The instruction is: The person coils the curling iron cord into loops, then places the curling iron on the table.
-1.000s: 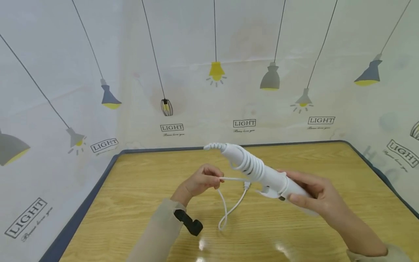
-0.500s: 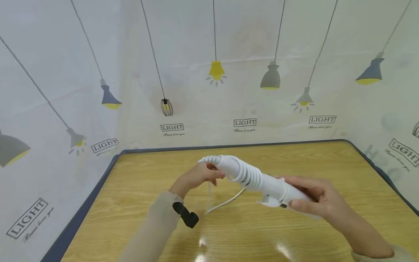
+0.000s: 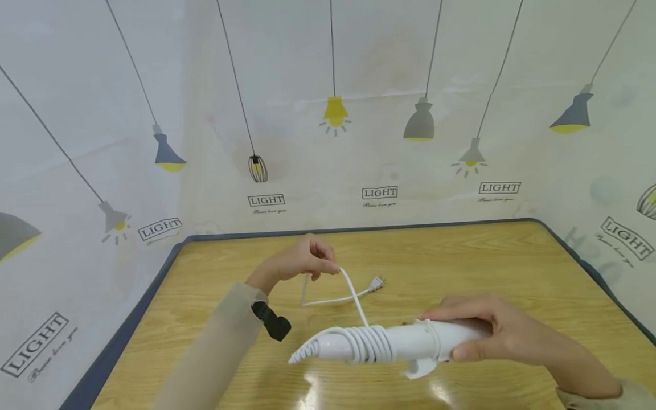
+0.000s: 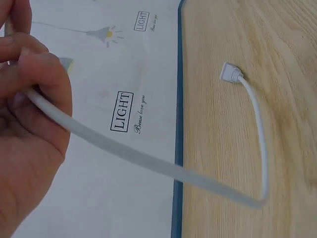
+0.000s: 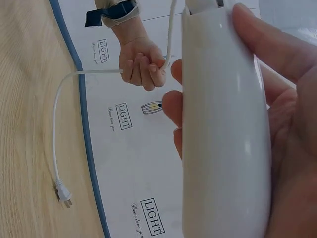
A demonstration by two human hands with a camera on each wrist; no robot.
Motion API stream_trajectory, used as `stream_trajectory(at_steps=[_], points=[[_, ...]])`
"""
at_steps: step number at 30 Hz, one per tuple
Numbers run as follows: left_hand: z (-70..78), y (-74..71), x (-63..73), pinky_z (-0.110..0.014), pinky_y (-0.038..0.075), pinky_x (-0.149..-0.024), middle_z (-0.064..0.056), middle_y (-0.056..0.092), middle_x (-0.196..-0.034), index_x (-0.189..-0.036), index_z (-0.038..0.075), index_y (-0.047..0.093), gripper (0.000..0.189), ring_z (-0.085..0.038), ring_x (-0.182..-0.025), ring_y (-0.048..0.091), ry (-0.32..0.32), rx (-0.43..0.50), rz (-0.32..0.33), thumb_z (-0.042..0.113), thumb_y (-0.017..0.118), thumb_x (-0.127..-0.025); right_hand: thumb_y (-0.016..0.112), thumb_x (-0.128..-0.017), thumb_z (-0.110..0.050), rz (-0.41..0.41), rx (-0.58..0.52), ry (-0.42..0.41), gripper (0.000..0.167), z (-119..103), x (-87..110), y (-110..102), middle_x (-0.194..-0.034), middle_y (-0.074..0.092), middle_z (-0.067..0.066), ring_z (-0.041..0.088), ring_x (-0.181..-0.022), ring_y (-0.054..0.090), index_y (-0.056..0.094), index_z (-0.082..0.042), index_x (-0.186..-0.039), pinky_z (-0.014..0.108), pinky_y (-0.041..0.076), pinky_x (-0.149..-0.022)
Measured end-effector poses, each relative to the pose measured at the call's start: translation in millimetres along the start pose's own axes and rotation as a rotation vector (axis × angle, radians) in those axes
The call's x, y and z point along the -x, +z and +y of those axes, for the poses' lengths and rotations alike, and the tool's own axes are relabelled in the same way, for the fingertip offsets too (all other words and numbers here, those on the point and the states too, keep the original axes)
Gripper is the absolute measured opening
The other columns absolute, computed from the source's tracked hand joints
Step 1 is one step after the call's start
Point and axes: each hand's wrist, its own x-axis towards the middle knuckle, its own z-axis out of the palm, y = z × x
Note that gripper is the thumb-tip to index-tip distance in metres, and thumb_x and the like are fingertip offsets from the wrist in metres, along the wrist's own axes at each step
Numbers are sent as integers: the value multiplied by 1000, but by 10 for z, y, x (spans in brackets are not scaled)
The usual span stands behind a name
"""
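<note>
Wand is held up off the table, long axis roughly side to side, ribbed tip pointing left. Right grip is wrapped round the wand's right end, thumb on the near side, fingers on the far side. Left grip pinches the cord beyond the wand, left of its coils, apart from the wand itself.

Key relation: cord leaves the coils on the wand's far side and slants away to the left grip, crossing the long axis. Past that grip it drops to the table and runs to the plug, beyond the wand.

Judgement: any further turn needs that crossing angle; left grip commands the cord, right grip the wand's axis.
</note>
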Motion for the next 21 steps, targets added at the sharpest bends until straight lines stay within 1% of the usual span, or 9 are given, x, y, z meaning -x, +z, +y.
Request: stream_trajectory(at_steps=[2,4,7,11,14,15,17,19,21], points=[[46,-9,27,-24,24,-42,3,46,-56,-69,13,70,15,-9,-41,23,-6,-30,6,10,64,-83,63,-77,13,-27,23,41,56,4,-2,-4,-114,59,9,17,-84,56,52,-2,-129,30,49,-61],[105,-6,48,-23,21,-42,4,53,-59,-73,11,71,13,-8,-42,19,-23,-41,7,9,63,-83,64,-77,10,-51,30,90,54,21,-6,-10,-109,61,7,15,-81,56,53,-4,-128,29,49,-61],[213,15,67,-22,20,-42,2,62,-67,-79,1,70,14,-9,-41,16,-32,-66,-6,8,60,-85,65,-79,8,-93,30,126,51,83,-18,-16,-105,62,6,13,-79,55,55,-6,-127,29,49,-61],[389,49,98,-23,19,-41,0,64,-67,-87,-13,64,22,-10,-40,15,-31,-66,-73,7,57,-88,65,-81,3,-132,8,183,48,189,-17,-9,-106,62,5,10,-80,56,56,-8,-127,30,50,-62],[520,83,139,-24,18,-41,0,66,-70,-91,-14,63,23,-10,-40,15,-51,-45,-141,7,55,-90,65,-83,-1,-122,21,255,44,242,-13,10,-107,62,3,9,-81,56,57,-9,-126,30,50,-62],[558,96,155,-23,17,-41,0,67,-74,-93,-14,63,23,-9,-40,16,-64,-47,-161,7,55,-90,66,-83,-4,-110,39,287,43,258,-9,16,-107,62,3,9,-80,56,58,-9,-125,30,50,-62],[617,127,189,-24,17,-40,-1,65,-70,-95,-13,64,22,-10,-40,16,-93,-55,-202,7,54,-91,67,-84,-13,-77,111,348,41,285,-7,33,-108,62,1,9,-80,56,60,-12,-124,29,50,-62],[664,169,224,-23,17,-40,0,58,-60,-98,-10,65,22,-9,-40,16,-132,-80,-227,8,54,-91,68,-83,-24,-38,211,421,40,289,-14,54,-107,62,-1,8,-78,56,61,-16,-122,28,49,-62],[698,218,256,-23,17,-40,2,47,-52,-99,-9,66,23,-9,-40,17,-161,-110,-233,8,53,-92,68,-82,-35,-6,316,486,43,296,-30,75,-108,62,-3,7,-77,54,62,-19,-121,26,47,-61]])
